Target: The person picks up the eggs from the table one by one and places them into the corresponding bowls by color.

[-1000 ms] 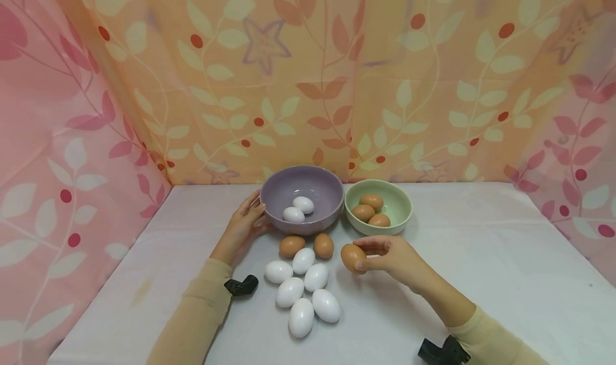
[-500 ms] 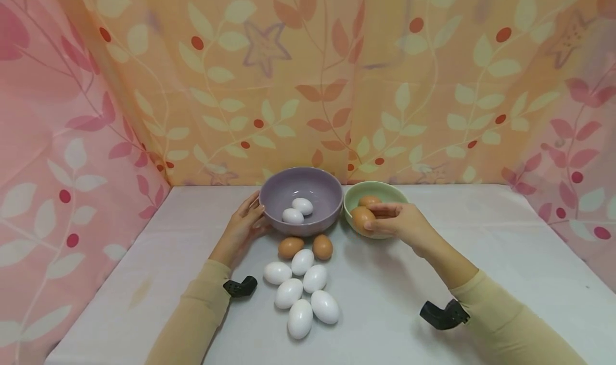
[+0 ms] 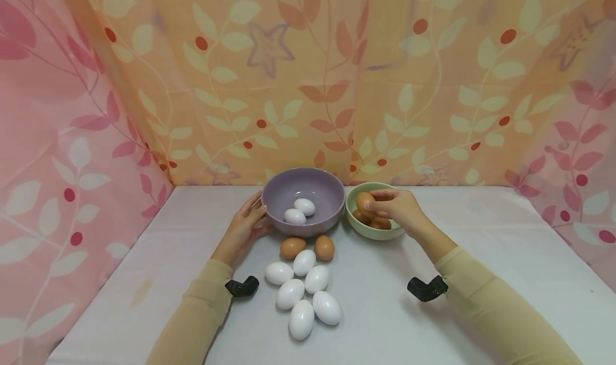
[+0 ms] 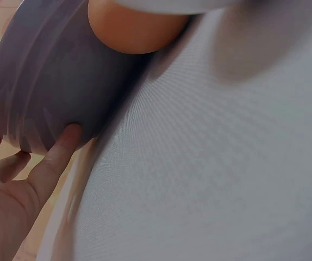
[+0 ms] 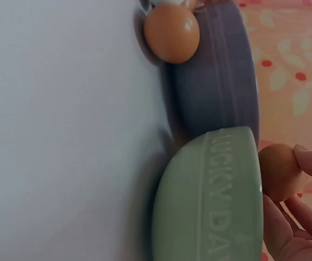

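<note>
My left hand [image 3: 240, 231] rests against the left side of the purple bowl [image 3: 284, 191], fingers spread along its outer wall. In the left wrist view the thumb [image 4: 66, 141] touches the bowl low down. Two white eggs [image 3: 295, 216] lie inside that bowl. My right hand [image 3: 401, 210] pinches a brown egg [image 3: 364, 203] between thumb and fingers over the green bowl [image 3: 370, 233]. Below it, other brown eggs [image 3: 381, 223] lie in the green bowl, partly hidden. From the right wrist view, the pinched egg [image 5: 281, 171] shows just past the green rim.
Two brown eggs, one on the left [image 3: 293, 247] and one on the right [image 3: 324, 247], lie in front of the purple bowl. Several white eggs [image 3: 290, 294] are clustered nearer on the white tablecloth [image 3: 385, 311]. Behind the bowls hangs a patterned orange curtain [image 3: 308, 87].
My right hand has carried the brown egg from in front of the green bowl up over it, now toward its back left. The left hand has stayed at the purple bowl.
</note>
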`<state>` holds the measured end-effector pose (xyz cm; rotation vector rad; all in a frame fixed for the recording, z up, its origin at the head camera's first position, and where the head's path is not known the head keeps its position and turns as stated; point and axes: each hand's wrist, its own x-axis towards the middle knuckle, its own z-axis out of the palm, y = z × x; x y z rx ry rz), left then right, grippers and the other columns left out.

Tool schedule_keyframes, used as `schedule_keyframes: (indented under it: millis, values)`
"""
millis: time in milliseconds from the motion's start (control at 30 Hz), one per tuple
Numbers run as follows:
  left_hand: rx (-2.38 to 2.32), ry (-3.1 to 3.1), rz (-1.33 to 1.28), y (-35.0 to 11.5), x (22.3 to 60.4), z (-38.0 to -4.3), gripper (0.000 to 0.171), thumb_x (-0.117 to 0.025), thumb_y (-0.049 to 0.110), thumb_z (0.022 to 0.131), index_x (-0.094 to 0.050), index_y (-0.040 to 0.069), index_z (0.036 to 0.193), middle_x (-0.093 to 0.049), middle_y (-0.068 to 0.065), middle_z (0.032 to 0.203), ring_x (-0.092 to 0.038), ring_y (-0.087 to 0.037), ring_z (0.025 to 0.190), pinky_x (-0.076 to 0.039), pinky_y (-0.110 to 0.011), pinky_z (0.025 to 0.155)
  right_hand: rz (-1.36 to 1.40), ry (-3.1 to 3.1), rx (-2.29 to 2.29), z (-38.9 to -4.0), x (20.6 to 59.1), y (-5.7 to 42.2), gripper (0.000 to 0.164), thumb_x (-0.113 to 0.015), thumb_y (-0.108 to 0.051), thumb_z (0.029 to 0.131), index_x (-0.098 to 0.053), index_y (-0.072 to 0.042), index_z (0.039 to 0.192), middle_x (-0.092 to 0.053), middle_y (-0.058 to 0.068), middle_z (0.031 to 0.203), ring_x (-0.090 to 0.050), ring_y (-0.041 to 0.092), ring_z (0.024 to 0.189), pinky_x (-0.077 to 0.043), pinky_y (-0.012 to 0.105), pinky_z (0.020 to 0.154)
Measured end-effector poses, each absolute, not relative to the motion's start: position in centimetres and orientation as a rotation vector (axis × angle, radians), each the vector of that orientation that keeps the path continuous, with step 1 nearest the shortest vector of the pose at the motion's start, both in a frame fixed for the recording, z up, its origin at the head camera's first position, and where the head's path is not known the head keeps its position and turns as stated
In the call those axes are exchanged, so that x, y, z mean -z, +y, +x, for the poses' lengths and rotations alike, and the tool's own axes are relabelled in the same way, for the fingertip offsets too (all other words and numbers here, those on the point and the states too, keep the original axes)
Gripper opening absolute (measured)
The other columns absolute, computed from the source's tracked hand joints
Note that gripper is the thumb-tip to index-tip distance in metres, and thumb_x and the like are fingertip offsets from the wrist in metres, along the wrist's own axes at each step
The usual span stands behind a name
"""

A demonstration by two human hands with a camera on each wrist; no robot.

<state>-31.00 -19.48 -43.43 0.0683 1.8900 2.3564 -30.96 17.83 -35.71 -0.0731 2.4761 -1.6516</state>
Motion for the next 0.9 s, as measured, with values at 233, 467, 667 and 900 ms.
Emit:
schedule_keyframes:
  millis: [233,467,667,900]
  values:
    - [-2.357,1.897,0.072,-19.4,43.5,-31.0,0.061,-0.048,0.017,0.106,-0.020,0.020,0.160,-0.019,-0.006,0.167,-0.036,-0.034,0.144,-0.040,-0.057,0.112,-0.020,2.474,1.679,-32.3,36.0,17.5,0.057,-0.074,-0.025,0.089,-0.057,0.000,0.137,-0.058,0.022,0.139,-0.072,0.007,0.091,-0.057,0.025,0.093]
    - [-2.347,1.911,0.082,-19.4,43.5,-31.0,0.062,-0.048,0.017,0.106,-0.019,0.019,0.160,-0.017,-0.007,0.167,-0.036,-0.035,0.145,-0.038,-0.059,0.113,0.002,2.435,1.732,-33.4,36.3,16.9,0.055,-0.074,-0.020,0.090,-0.056,0.002,0.137,-0.057,0.022,0.140,-0.069,0.000,0.084,-0.057,0.023,0.090]
    - [-2.346,1.911,0.073,-19.4,43.4,-30.8,0.062,-0.049,0.018,0.106,-0.019,0.020,0.160,-0.017,-0.006,0.168,-0.036,-0.035,0.145,-0.038,-0.059,0.113,0.024,2.431,1.764,-34.0,36.4,16.5,0.052,-0.073,-0.016,0.090,-0.057,0.005,0.135,-0.057,0.024,0.138,-0.066,-0.003,0.078,-0.057,0.021,0.087]
    - [-2.338,1.919,0.069,-19.4,43.3,-30.9,0.063,-0.049,0.019,0.105,-0.019,0.021,0.160,-0.017,-0.006,0.168,-0.036,-0.034,0.145,-0.039,-0.057,0.112,0.040,2.507,1.672,-34.6,37.1,16.6,0.052,-0.075,-0.022,0.089,-0.060,-0.001,0.134,-0.062,0.018,0.136,-0.067,0.010,0.100,-0.057,0.018,0.085]
